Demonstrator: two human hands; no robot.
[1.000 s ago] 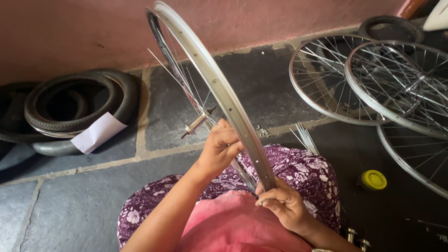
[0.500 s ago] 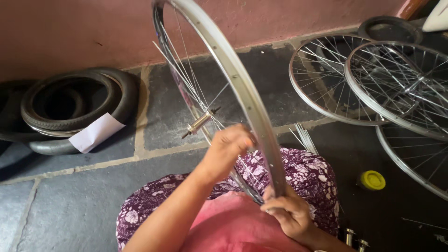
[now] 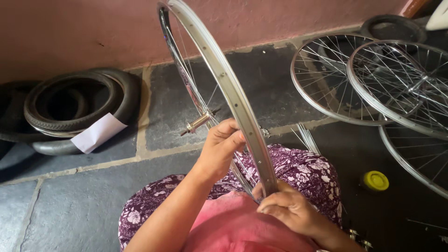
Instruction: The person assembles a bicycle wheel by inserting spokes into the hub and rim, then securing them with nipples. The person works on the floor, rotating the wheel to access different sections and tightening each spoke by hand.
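Upright wheel rim [image 3: 219, 74], left hand [image 3: 221, 149] beside, right hand [image 3: 291, 210] gripping bottom

A white paper slip [image 3: 99, 132], perhaps a label, leans against stacked black tyres [image 3: 74, 108].

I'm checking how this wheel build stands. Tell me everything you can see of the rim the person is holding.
The bicycle rim is a silvery metal hoop, seen nearly edge-on, standing upright over the person's lap. A row of small holes runs along its outer face. Thin spokes run from it to a metal hub with an axle end sticking out. The left hand reaches in among the spokes beside the rim; the right hand pinches its lower edge. Its top leaves the picture.
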